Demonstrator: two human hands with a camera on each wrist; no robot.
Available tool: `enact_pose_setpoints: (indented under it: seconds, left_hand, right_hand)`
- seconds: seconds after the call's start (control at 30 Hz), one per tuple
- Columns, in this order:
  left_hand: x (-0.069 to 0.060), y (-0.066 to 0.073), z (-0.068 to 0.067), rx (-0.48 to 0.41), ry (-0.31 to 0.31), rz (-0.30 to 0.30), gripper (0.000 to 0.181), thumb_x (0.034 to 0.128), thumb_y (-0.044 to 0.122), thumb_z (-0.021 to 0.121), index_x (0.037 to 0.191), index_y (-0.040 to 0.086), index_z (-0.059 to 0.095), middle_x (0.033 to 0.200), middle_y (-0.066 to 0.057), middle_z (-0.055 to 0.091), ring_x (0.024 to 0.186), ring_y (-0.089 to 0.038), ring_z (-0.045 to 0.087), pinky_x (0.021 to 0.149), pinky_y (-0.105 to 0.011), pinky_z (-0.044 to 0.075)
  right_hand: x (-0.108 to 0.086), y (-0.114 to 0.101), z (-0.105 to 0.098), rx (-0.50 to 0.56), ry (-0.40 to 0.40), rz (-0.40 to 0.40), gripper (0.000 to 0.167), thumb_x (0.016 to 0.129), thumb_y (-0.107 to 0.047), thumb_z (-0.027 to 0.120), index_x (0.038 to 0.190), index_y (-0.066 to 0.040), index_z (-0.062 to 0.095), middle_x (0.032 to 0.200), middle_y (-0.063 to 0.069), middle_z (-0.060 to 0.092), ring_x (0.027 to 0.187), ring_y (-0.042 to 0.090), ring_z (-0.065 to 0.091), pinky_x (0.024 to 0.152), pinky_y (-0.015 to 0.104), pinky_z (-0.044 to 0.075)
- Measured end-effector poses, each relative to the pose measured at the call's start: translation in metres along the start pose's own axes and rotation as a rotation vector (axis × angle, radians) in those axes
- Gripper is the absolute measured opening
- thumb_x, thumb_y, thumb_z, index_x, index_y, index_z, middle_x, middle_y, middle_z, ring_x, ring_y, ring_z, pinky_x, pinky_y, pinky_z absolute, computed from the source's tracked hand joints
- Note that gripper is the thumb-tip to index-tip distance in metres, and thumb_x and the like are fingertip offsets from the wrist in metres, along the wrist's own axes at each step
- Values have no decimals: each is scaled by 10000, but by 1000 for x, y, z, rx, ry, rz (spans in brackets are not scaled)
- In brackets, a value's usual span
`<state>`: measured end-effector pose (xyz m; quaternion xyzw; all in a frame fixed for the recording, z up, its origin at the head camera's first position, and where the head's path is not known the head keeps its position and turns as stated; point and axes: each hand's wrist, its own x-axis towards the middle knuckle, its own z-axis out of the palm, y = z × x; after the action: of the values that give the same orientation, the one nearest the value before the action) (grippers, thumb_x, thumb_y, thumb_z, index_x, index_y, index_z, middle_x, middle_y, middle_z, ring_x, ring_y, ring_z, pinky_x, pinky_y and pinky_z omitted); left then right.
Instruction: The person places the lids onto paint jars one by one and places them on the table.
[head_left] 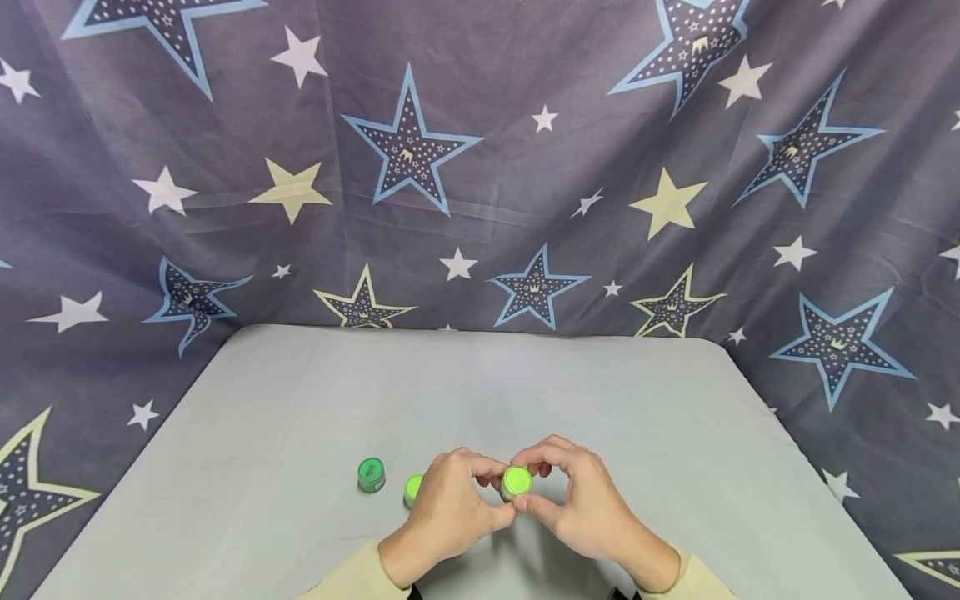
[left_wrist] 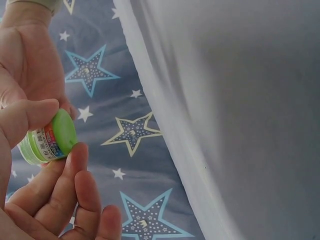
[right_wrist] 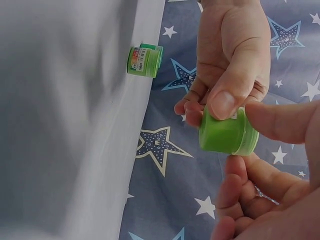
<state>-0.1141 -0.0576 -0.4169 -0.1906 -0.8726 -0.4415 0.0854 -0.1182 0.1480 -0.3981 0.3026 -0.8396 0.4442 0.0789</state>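
A small lime-green paint jar is held up between both hands, its round top facing the head camera. My left hand grips one side with thumb and fingers; my right hand pinches the other side. In the right wrist view, the right fingers are at the clear-rimmed end of the jar, while the left thumb presses its green body. A printed label shows on the jar in the left wrist view. Behind the left hand stands a second lime-green jar, partly hidden.
A darker green jar stands on the grey-covered table, left of the second lime jar. Behind and beside the table hangs a dark cloth printed with stars.
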Motion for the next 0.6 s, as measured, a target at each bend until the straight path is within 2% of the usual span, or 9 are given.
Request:
enact_pose_setpoints:
  seconds: [0.13, 0.23, 0.37, 0.6]
  left_hand:
    - [0, 0, 0, -4, -3, -11, 224, 706, 188, 925, 890, 265, 821, 766, 230, 629, 829, -51, 597, 721, -258, 468]
    - [0, 0, 0, -11, 9, -1, 252, 690, 144, 921, 895, 255, 824, 762, 223, 631, 812, -85, 613, 713, -253, 473]
    - [-1, 0, 0, -14, 24, 13, 273, 678, 121, 922, 899, 249, 825, 755, 221, 633, 794, -129, 627, 709, -249, 471]
    - [-1, 2, -1, -15, 24, 19, 267, 683, 144, 940, 904, 242, 825, 762, 215, 641, 793, -126, 623, 704, -245, 472]
  right_hand:
    - [0, 1, 1, -17, 24, 42, 335, 773, -216, 917, 1040, -277, 724, 962, -171, 676, 863, 86, 584, 792, 304, 436]
    - [0, 1, 3, -19, 45, 62, 325, 762, -275, 925, 1000, -281, 705, 916, -165, 664, 841, 83, 588, 771, 294, 431]
    - [0, 2, 5, -7, 68, 79, 335, 746, -316, 933, 950, -267, 672, 866, -139, 641, 819, 94, 582, 747, 266, 462]
    - [-1, 1, 7, -20, 91, 112, 389, 708, -375, 944, 910, -269, 629, 821, -76, 635, 805, 100, 573, 740, 264, 463]
